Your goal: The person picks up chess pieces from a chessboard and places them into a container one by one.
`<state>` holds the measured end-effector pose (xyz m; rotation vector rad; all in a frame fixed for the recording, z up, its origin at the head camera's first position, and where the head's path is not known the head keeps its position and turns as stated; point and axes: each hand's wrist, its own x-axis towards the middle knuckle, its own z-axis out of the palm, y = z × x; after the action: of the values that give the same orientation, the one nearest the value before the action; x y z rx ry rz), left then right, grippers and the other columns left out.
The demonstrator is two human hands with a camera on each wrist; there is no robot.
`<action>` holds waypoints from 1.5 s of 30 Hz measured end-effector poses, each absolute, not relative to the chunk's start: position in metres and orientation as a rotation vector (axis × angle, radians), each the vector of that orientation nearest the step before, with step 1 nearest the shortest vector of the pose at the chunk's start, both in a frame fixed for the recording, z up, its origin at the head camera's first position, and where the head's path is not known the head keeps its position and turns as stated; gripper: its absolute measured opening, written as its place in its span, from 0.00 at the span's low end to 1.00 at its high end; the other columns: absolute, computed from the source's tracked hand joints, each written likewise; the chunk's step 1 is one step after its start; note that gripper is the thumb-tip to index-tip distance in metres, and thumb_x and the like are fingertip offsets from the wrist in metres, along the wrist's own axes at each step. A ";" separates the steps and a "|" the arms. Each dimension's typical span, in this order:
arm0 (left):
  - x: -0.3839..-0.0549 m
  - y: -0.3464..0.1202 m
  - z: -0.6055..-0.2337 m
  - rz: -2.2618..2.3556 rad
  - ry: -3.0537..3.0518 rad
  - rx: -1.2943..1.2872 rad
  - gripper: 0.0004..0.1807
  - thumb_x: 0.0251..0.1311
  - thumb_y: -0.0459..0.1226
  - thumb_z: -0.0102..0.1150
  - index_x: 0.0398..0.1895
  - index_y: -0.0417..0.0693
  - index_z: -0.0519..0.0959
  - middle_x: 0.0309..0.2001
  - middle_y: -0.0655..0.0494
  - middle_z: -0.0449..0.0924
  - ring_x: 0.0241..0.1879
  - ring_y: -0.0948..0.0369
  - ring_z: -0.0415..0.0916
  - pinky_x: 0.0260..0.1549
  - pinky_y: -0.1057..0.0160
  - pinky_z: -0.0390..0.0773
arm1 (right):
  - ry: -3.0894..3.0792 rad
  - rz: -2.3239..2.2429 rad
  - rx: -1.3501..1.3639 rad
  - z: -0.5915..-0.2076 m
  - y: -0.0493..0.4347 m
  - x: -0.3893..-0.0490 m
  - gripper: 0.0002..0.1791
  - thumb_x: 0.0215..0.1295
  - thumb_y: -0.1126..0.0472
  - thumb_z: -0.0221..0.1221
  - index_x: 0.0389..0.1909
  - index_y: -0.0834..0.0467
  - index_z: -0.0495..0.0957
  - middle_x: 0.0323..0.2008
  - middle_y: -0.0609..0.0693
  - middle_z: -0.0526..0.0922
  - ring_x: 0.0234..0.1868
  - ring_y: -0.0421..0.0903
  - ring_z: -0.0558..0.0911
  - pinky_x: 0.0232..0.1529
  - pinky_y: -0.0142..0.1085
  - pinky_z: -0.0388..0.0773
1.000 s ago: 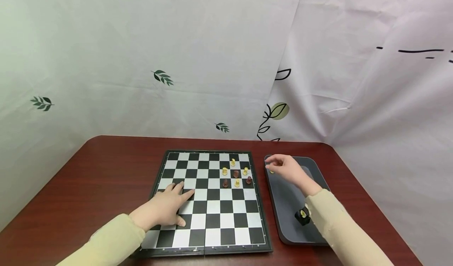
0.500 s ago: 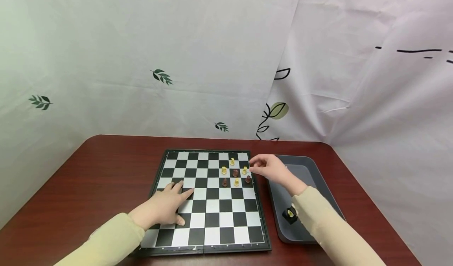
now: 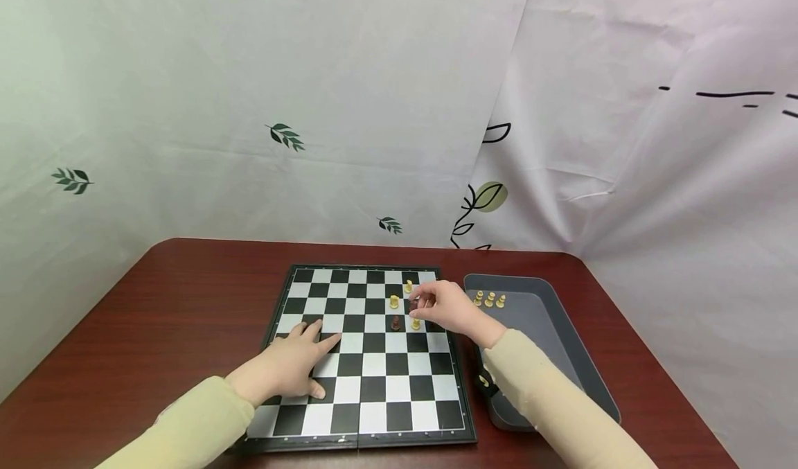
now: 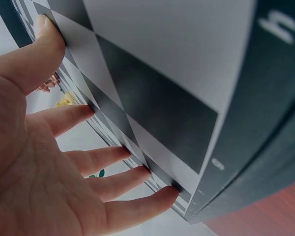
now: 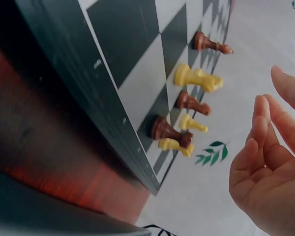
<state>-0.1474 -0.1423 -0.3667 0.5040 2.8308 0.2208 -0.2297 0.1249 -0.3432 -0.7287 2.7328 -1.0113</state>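
Note:
My left hand (image 3: 288,366) rests with spread fingers on the left part of a black-and-white chessboard (image 3: 375,417); the left wrist view shows its fingertips (image 4: 119,153) on the squares. Over the board's far right part hovers my right hand (image 3: 450,307), fingers bent, nothing visible between thumb and fingers. Yellow and brown chess pieces stand close beneath it: a yellow knight (image 3: 394,302), another yellow piece (image 3: 409,286) and a brown piece (image 3: 395,323). The right wrist view shows a brown bishop (image 5: 211,43) and a brown rook (image 5: 168,131). From the head, the right hand hides some pieces.
A grey tray (image 3: 548,330) stands right of the board, with three yellow pawns (image 3: 490,299) at its far left. My right sleeve (image 3: 555,393) crosses over its near part. The red-brown table (image 3: 156,303) extends left of the board, and a white printed cloth hangs behind.
My right hand has moved left from over the tray to above the pieces on the board, uncovering the pawns in the tray. The left hand has stayed in place.

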 end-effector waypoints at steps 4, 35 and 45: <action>-0.148 -0.143 -0.367 0.219 2.828 0.502 0.48 0.37 0.51 0.74 0.66 0.47 0.68 0.66 0.32 0.59 0.63 0.33 0.58 0.48 0.29 0.66 | 2.747 -0.951 -0.738 -0.347 0.117 -0.230 0.14 0.55 0.64 0.66 0.43 0.63 0.82 0.25 0.46 0.78 0.26 0.40 0.71 0.28 0.31 0.69; -0.148 -0.144 -0.370 0.229 2.830 0.512 0.48 0.36 0.51 0.74 0.66 0.48 0.68 0.67 0.32 0.59 0.63 0.33 0.59 0.47 0.29 0.66 | 2.870 -0.597 -0.950 -0.366 0.093 -0.235 0.07 0.53 0.62 0.69 0.34 0.58 0.85 0.25 0.44 0.80 0.32 0.40 0.73 0.45 0.38 0.72; -0.148 -0.144 -0.370 0.236 2.837 0.516 0.48 0.36 0.51 0.74 0.66 0.47 0.68 0.67 0.32 0.59 0.63 0.33 0.59 0.47 0.30 0.66 | 2.874 -0.560 -0.969 -0.366 0.091 -0.235 0.02 0.55 0.62 0.67 0.27 0.56 0.84 0.25 0.44 0.82 0.33 0.40 0.75 0.44 0.37 0.71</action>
<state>-0.1478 -0.1438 -0.3697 0.5159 2.8368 0.2363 -0.2346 0.0911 -0.3659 -0.9695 2.8737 -0.5603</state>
